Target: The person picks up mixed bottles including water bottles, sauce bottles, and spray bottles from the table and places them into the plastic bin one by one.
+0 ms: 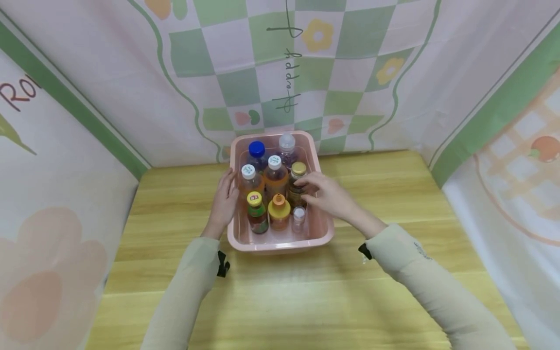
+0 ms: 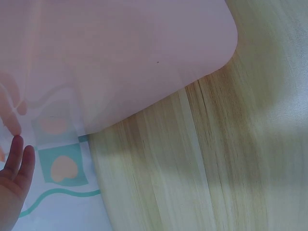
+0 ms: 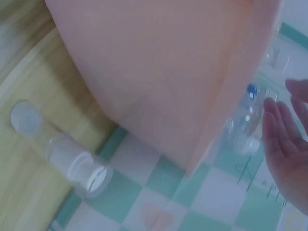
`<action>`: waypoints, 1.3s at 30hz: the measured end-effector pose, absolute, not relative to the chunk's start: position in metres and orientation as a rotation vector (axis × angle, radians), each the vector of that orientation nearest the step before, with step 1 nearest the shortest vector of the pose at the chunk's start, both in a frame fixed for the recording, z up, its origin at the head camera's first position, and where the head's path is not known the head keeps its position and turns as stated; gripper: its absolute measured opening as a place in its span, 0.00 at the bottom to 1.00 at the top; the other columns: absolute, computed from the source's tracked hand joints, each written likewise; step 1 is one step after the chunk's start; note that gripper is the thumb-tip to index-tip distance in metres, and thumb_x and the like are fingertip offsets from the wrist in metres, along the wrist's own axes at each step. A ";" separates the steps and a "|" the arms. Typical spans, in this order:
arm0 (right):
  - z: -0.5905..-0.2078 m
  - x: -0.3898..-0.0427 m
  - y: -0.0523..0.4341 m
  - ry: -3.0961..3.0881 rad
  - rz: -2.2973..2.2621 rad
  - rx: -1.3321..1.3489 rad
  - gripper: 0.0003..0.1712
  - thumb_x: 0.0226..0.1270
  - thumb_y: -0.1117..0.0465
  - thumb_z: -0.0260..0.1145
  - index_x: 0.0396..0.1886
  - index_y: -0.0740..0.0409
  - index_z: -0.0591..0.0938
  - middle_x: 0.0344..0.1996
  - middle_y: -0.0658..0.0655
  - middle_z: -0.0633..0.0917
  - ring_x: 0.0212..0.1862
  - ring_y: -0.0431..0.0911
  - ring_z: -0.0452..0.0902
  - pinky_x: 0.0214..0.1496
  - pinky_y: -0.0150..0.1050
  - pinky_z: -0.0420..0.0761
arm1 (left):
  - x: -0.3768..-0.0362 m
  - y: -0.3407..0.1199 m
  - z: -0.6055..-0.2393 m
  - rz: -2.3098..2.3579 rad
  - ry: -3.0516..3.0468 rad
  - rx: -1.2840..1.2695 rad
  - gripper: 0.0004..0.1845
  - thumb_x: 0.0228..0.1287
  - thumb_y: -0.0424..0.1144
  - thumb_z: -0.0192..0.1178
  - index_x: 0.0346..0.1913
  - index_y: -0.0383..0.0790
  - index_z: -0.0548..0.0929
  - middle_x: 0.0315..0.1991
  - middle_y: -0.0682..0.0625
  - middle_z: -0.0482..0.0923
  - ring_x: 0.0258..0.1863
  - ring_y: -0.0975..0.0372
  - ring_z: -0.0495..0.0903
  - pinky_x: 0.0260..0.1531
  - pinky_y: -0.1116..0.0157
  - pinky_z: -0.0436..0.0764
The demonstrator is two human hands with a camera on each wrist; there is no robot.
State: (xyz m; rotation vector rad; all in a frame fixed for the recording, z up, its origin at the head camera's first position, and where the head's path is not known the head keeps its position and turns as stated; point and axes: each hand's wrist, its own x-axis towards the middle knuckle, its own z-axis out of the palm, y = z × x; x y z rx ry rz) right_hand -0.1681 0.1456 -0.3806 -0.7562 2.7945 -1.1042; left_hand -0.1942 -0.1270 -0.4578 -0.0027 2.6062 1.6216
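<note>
A pink plastic tub (image 1: 280,245) stands on the wooden table (image 1: 306,301), packed with several upright bottles. My left hand (image 1: 227,189) lies flat against the tub's outer left wall, its fingers (image 2: 18,161) straight. My right hand (image 1: 308,188) reaches over the right rim, and its fingers touch the dark bottle with the gold cap (image 1: 299,170). In the right wrist view that hand (image 3: 286,144) looks spread, with nothing gripped, beside the tub wall (image 3: 159,72). Nearby stand a blue-capped bottle (image 1: 256,148), an orange-capped bottle (image 1: 279,206) and a small clear one (image 1: 299,216).
Printed cloth panels (image 1: 284,73) with green checks close in the table at the back and on both sides. Bare wood runs in front of the tub and to its left and right. The tub's underside (image 2: 120,57) fills much of the left wrist view.
</note>
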 end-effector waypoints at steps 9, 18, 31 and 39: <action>-0.392 -0.180 0.178 2.902 -1.424 -0.517 0.19 0.60 0.74 0.61 0.53 0.73 0.76 0.48 0.71 0.80 0.48 0.62 0.79 0.52 0.54 0.82 | -0.194 -0.127 -0.458 1.622 2.611 0.004 0.28 0.72 0.42 0.40 0.74 0.50 0.56 0.78 0.57 0.42 0.77 0.55 0.44 0.75 0.46 0.53; -0.412 -0.188 0.204 2.884 -1.403 -0.364 0.24 0.60 0.73 0.60 0.58 0.73 0.73 0.51 0.74 0.79 0.54 0.64 0.75 0.59 0.57 0.76 | -0.193 -0.127 -0.458 1.623 2.621 0.013 0.28 0.72 0.42 0.40 0.74 0.49 0.56 0.78 0.56 0.43 0.77 0.55 0.45 0.75 0.47 0.54; -0.438 -0.190 0.220 2.810 -1.137 -0.224 0.38 0.53 0.75 0.63 0.67 0.70 0.64 0.62 0.73 0.70 0.63 0.67 0.66 0.69 0.63 0.65 | -0.193 -0.127 -0.458 1.615 2.628 0.013 0.28 0.72 0.43 0.40 0.74 0.48 0.56 0.78 0.56 0.43 0.77 0.55 0.45 0.75 0.48 0.53; -0.449 -0.190 0.222 2.811 -1.097 -0.207 0.40 0.52 0.74 0.65 0.68 0.70 0.63 0.63 0.74 0.68 0.63 0.68 0.65 0.67 0.64 0.67 | -0.194 -0.127 -0.459 1.618 2.637 0.022 0.28 0.72 0.43 0.40 0.74 0.47 0.56 0.78 0.54 0.44 0.77 0.54 0.46 0.75 0.47 0.54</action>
